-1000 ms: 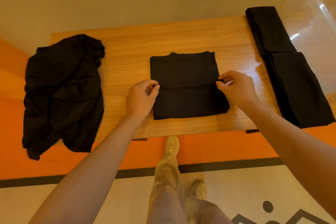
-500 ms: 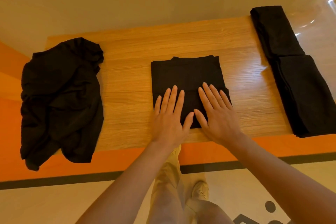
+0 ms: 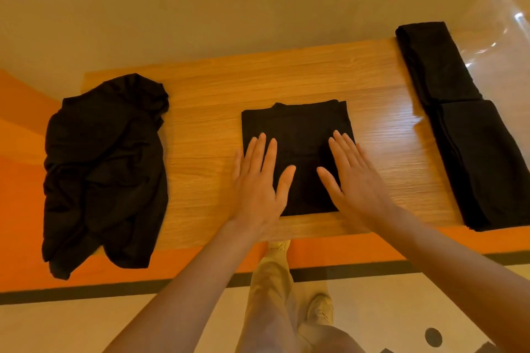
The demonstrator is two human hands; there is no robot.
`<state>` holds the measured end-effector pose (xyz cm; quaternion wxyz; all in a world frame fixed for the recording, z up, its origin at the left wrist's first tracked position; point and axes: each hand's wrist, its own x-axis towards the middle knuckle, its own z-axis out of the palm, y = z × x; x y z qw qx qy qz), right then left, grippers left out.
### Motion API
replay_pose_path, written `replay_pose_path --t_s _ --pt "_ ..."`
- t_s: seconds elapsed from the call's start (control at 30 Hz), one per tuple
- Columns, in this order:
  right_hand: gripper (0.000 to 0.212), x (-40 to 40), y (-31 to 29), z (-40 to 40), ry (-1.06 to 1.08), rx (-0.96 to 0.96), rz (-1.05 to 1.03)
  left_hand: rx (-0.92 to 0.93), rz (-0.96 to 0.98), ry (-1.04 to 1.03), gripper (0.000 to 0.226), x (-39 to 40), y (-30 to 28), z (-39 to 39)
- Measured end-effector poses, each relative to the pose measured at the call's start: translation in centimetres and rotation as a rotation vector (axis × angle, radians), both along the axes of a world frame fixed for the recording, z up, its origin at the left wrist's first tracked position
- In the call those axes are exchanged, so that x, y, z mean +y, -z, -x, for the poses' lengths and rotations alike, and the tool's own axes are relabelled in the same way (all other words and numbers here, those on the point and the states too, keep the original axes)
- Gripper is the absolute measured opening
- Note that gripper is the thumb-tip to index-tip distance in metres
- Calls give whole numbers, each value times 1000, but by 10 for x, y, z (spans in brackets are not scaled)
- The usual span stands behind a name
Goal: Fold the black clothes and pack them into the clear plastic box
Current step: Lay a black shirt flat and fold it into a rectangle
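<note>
as both palms lie flat on it, the folded black cotton-looking garment (image 3: 295, 135) sits square at the middle of the light wood-grain tabletop (image 3: 200, 129), near its front edge. the left hand (image 3: 258, 180) presses the garment's left side with fingers straight and spread, its outer fingers lapping onto bare wood; the right hand (image 3: 355, 178) presses the right side the same way, fingers straight, gripping nothing. the cloth looks soft, light and limp, likely to sag and come unfolded if lifted by one corner, so the safer hold is judged to be both hands slid under opposite side edges, carrying the bundle flat. it should not slip on the wood. a crumpled black garment (image 3: 106, 169) lies at the table's left end, partly hanging over the front edge, not yet folded. two folded black garments (image 3: 464, 123) lie end to end along the right end, beside the clear plastic box (image 3: 499, 37), whose contents cannot be made out. compared with half a second ago, the hands have slid apart from the centre toward the garment's sides; a second ago each pinched an edge of the fold.
</note>
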<state>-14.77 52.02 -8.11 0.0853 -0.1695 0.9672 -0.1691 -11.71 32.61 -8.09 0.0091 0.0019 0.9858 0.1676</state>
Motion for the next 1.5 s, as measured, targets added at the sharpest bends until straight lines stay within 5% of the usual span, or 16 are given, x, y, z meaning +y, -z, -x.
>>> replay_pose_path --t_s 0.1,0.3,0.67,1.1,1.33,1.5 --pt "51 0 -17 47 -30 73 28 14 114 -41 53 -21 -10 56" --pt "49 2 -29 135 -28 -71 -84 -165 291 88 39 -50 -25 136" --pt "19 6 -35 173 -52 -310 -282 -484 260 36 13 -45 -45 160" --pt "17 38 -70 110 -7 -212 307 -95 -257 96 31 -63 -61 88" --pt "42 60 -62 38 -116 -52 311 54 -244 231 29 -51 -51 7" --pt "25 69 -33 5 -276 163 246 93 -252 221 22 -48 -31 -24"
